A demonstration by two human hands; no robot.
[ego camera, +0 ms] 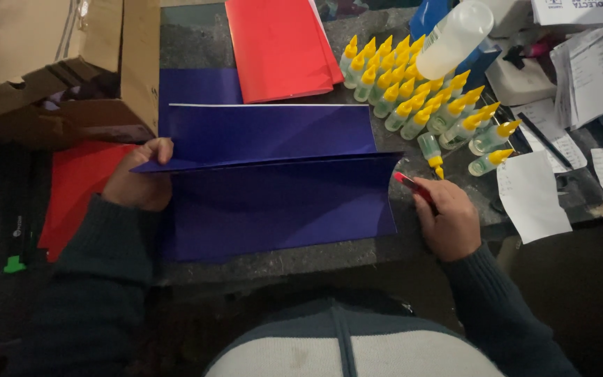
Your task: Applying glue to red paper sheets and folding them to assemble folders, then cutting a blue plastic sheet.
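A large dark blue sheet [273, 202] lies folded along a crease across the middle of the dark table [197, 42]. My left hand [137, 181] pinches the left end of the fold, thumb on top. At the fold's right end, my right hand [448, 220] grips a red cutter [413, 187] whose tip touches the crease. Another blue sheet [197, 87] lies underneath at the back left.
Several small glue bottles with yellow caps [420, 98] stand at the back right, one lying by the cutter. Red sheets [280, 45] lie behind, another red sheet [71, 188] at left. A cardboard box [71, 56] is at the back left; papers [532, 195] at right.
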